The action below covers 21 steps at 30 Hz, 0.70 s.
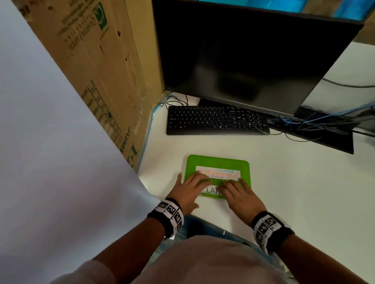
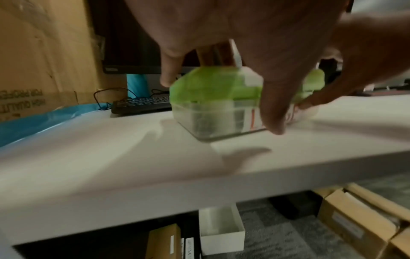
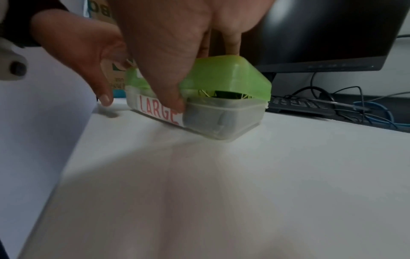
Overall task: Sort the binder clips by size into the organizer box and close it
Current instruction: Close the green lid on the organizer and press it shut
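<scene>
Both hands, left hand and right hand, are pressing my organizer box lid down at twelve o'clock on the counter; fingers flat, thumbs hooking its front. Next, I reckon, snapping the right corner, gaping over binder clips.

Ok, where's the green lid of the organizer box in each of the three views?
Head: green lid at lower centre, both hands on its near edge.
Left wrist: upper centre, under the fingers.
Right wrist: upper centre, above the LARGE label.
Shared landmark: black keyboard behind the box.
</scene>
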Available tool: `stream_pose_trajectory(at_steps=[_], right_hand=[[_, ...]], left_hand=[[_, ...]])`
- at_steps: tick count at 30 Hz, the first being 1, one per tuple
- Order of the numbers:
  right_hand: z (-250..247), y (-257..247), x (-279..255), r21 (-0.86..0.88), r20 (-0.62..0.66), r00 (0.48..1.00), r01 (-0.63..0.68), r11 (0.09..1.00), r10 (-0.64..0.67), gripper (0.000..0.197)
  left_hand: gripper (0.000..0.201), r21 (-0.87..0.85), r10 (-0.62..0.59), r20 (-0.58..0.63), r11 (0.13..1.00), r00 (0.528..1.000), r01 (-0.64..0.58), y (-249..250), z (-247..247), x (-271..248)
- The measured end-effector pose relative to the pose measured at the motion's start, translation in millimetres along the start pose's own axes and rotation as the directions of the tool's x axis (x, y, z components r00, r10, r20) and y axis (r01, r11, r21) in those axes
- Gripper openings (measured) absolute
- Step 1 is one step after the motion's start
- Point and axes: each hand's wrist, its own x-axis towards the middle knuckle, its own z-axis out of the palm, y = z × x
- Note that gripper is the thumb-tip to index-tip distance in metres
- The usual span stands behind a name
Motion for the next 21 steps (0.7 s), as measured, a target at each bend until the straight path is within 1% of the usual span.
stream_pose_trajectory(at_steps=[1,3,6,8,10,12,15,19,21], right_hand=[[3,0,1,-0.002,-0.033,0.999,-0.012,1.0,0.012,0.036],[9,0,3,0.008,-0.079,0.996,-0.035,0.999,0.036,0.03],[13,0,6,0.016,-0.138,0.99,-0.024,1.0,0.026,0.025],[13,1,8,0.005,-0.184,0.983,-0.005,1.0,0.006,0.022],[14,2,8,-0.004,-0.205,0.979,0.022,1.0,-0.022,0.021],[16,3,7,-0.033,-0.21,0.976,0.054,0.998,-0.06,0.023],[21,7,3,-0.047,-0.216,0.971,0.091,0.995,-0.099,0.026],[21,10,0,-0.052,-0.235,0.961,0.138,0.989,-0.147,0.03],[21,11,-2,-0.041,-0.218,0.963,0.156,0.987,-0.161,0.032]], left_hand=[[0.08,0.02,-0.007,-0.014,1.0,1.0,0.007,0,0,2],[0.07,0.038,-0.011,-0.089,0.999,0.996,0.014,2,0,8],[0.055,0.034,-0.02,-0.187,0.999,0.982,0.027,5,-2,13],[0.05,0.021,-0.017,-0.243,1.0,0.97,0.023,7,-2,14],[0.05,0.014,-0.016,-0.284,1.0,0.959,0.021,6,2,14],[0.051,0.035,-0.008,-0.301,0.999,0.953,0.019,4,6,16],[0.051,0.083,0.011,-0.281,0.996,0.96,0.013,3,6,16],[0.048,0.013,-0.004,-0.254,1.0,0.967,0.008,-1,7,14],[0.043,-0.012,-0.013,-0.274,1.0,0.962,0.01,-2,5,16]])
